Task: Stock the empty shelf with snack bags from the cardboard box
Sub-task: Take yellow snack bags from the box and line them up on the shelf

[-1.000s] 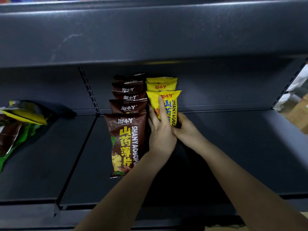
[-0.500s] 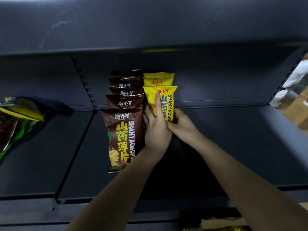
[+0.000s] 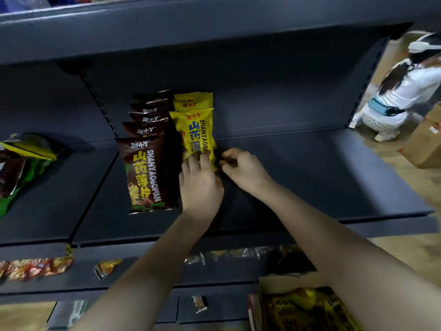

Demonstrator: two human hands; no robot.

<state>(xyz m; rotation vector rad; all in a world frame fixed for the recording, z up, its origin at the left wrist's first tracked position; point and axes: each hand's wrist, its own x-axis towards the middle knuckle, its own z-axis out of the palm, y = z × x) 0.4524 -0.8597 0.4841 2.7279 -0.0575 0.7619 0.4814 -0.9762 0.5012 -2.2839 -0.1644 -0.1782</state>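
Observation:
A yellow snack bag [image 3: 197, 132] stands upright on the dark shelf [image 3: 310, 177], in front of a second yellow bag [image 3: 193, 101]. My left hand [image 3: 200, 185] holds its bottom, fingers laid over the lower front. My right hand [image 3: 243, 167] has its fingers curled at the bag's lower right corner and seems to pinch it. Just left stands a row of several brown snack bags [image 3: 144, 174]. The open cardboard box [image 3: 286, 281] with more bags inside is at the bottom right.
Loose yellow and green bags [image 3: 26, 161] lie at the shelf's left end. Lower shelves hold small snack packets [image 3: 35, 268]. Past the shelf's right end, a person in white [image 3: 403, 96] crouches beside another cardboard box [image 3: 422, 146].
The camera has tilted down, bringing the lower shelves and the box into view. My left index finger has dropped from the bag's face to its bottom, and my right hand has slid to the corner.

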